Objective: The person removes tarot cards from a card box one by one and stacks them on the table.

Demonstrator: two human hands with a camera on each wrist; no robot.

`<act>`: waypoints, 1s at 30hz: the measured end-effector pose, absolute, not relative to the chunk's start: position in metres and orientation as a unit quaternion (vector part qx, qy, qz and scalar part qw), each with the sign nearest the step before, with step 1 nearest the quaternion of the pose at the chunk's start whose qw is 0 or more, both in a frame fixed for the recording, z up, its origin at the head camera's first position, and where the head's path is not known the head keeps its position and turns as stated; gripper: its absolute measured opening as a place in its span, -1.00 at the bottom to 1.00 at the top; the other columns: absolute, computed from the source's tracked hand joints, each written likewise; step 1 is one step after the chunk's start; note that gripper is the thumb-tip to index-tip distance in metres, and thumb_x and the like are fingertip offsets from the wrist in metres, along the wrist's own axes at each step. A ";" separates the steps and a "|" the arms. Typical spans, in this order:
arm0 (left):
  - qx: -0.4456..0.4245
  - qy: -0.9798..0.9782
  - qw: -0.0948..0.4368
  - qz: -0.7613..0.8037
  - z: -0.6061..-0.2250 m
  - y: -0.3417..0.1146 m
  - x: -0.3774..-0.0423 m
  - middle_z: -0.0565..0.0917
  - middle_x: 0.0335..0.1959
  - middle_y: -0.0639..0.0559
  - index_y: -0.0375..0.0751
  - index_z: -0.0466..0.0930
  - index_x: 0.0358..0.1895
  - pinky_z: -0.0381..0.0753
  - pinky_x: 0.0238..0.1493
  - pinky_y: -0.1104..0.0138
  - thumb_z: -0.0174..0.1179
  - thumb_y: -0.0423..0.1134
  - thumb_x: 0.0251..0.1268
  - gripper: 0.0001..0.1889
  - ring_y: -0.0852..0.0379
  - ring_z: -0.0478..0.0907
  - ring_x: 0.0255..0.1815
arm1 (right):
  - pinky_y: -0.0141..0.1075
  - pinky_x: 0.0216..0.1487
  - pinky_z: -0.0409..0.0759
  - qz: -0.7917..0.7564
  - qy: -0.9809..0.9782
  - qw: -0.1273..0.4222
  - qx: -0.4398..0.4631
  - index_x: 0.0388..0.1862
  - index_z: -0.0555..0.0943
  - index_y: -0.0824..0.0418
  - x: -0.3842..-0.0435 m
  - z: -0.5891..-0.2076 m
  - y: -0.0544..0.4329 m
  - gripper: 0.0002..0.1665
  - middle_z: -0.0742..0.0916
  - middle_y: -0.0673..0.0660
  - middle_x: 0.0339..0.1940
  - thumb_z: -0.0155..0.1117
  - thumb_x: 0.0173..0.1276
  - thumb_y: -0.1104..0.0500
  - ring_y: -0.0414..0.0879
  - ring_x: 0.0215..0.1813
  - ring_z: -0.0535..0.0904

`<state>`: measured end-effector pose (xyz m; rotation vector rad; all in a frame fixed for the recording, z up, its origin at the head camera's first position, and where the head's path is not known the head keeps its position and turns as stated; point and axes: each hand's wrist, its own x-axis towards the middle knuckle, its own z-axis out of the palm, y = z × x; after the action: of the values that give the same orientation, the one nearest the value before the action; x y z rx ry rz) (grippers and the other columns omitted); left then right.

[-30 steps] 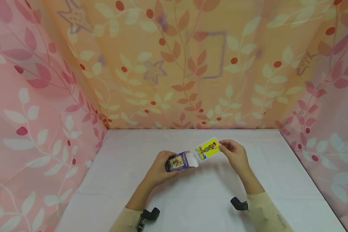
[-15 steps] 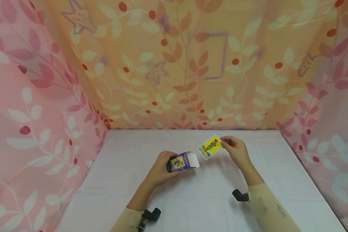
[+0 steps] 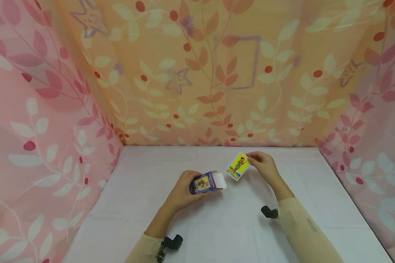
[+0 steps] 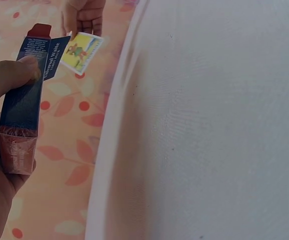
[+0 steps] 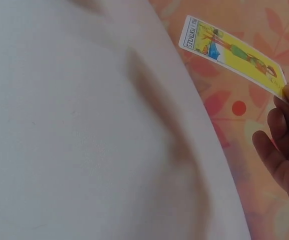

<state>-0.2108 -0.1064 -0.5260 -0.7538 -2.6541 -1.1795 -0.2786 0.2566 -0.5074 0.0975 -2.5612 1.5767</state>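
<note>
Purple-blue card box (image 3: 202, 183): flap open at its right end; contents cannot be made out. My left grip (image 3: 181, 190) is curled round the box, thumb along its near side. My right grip (image 3: 264, 166) pinches the yellow picture card (image 3: 238, 167) at its far right end, above the desk (image 3: 217, 233). Card is right of the flap and slightly farther, apart from it. Right-wrist view: my right grip is cut off at the edge.
</note>
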 end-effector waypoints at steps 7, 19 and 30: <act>-0.251 -0.884 0.070 -0.387 -0.525 -0.106 -0.212 0.54 0.23 0.08 -0.06 0.50 0.29 0.52 0.28 0.05 0.63 -0.05 -0.03 -0.24 0.10 0.41 0.26 | -0.48 -0.09 0.62 0.511 -0.857 0.052 0.050 0.12 0.69 0.23 -0.293 -0.518 0.256 -0.70 0.76 0.23 0.02 0.27 0.53 0.11 -0.05 -0.05 0.66; -0.245 -0.885 0.062 -0.391 -0.534 -0.105 -0.215 0.54 0.23 0.10 -0.03 0.52 0.29 0.50 0.30 0.04 0.64 -0.05 -0.04 -0.24 0.10 0.41 0.27 | -0.17 0.11 0.60 0.495 -0.868 0.005 0.040 0.09 0.69 0.19 -0.313 -0.544 0.258 -0.74 0.74 0.18 0.04 0.21 0.56 0.12 0.03 0.06 0.59; -0.235 -0.883 0.067 -0.401 -0.534 -0.107 -0.216 0.55 0.22 0.12 0.00 0.53 0.30 0.49 0.30 0.01 0.63 0.00 -0.03 -0.24 0.10 0.43 0.27 | -0.15 0.13 0.50 0.498 -0.865 0.002 0.050 0.09 0.70 0.21 -0.321 -0.560 0.261 -0.75 0.75 0.18 0.02 0.24 0.53 0.17 0.01 0.05 0.55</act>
<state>-0.2157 -0.1066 -0.5342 -0.7092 -2.6606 -1.2096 -0.3212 0.2608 -0.5604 0.1567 -2.7160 1.5642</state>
